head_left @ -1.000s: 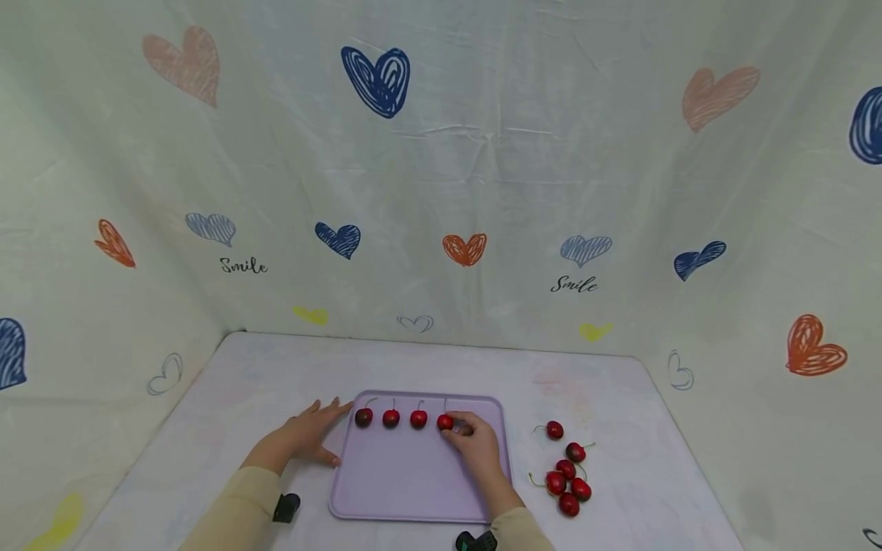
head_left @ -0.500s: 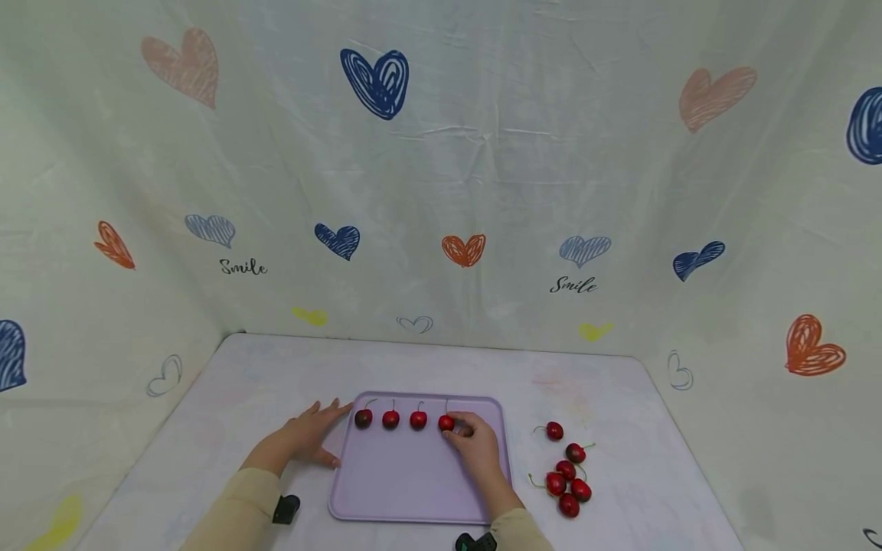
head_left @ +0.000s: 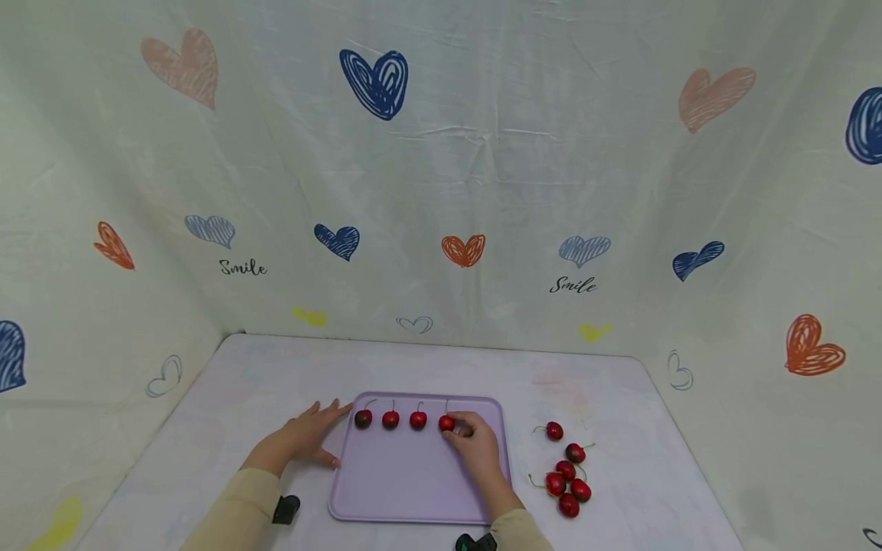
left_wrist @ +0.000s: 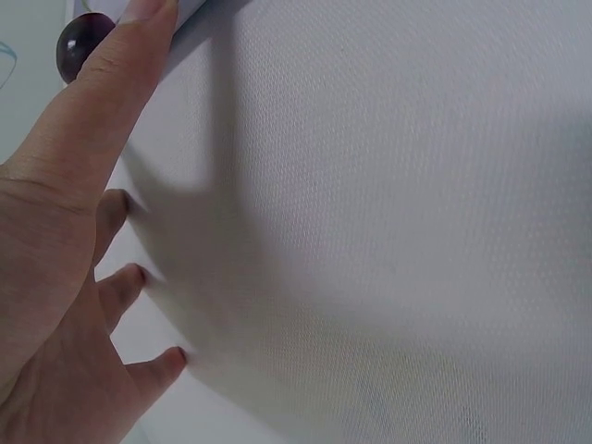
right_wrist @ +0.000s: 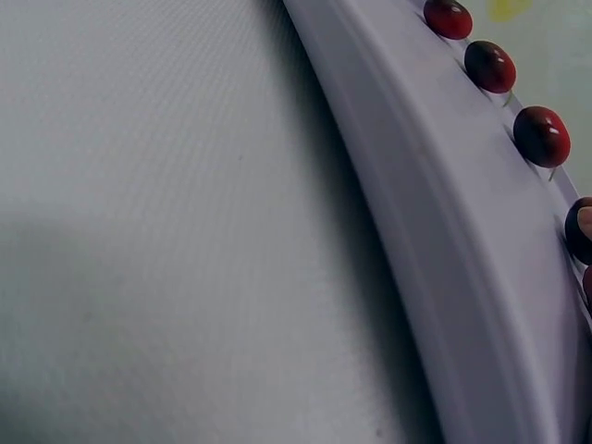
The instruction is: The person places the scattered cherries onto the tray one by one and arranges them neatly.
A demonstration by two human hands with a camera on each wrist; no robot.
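A lilac tray [head_left: 406, 482] lies on the table, with three cherries, the middle one [head_left: 390, 419] among them, spaced along its far edge, stems pointing away. My right hand [head_left: 478, 448] pinches a fourth cherry [head_left: 446, 423] between thumb and fingers at the right end of this row. A darker round patch shows below its curled fingers; I cannot tell whether it is another cherry. My left hand [head_left: 306, 436] rests with spread fingers at the tray's left side, fingertips at the far corner and thumb at the rim. In the left wrist view the thumb [left_wrist: 102, 102] overlaps one cherry [left_wrist: 85, 46].
Several loose cherries with stems, one of them a cherry [head_left: 555, 484] near the middle, lie on the white table [head_left: 634, 474] right of the tray. A light curtain [head_left: 441, 153] printed with hearts stands behind the table. Black wrist devices, such as the left one [head_left: 285, 509], sit by the sleeves.
The pinched cherry and the right fingertips have shifted very slightly to the right. The left hand, the tray and the loose cherries stay in place.
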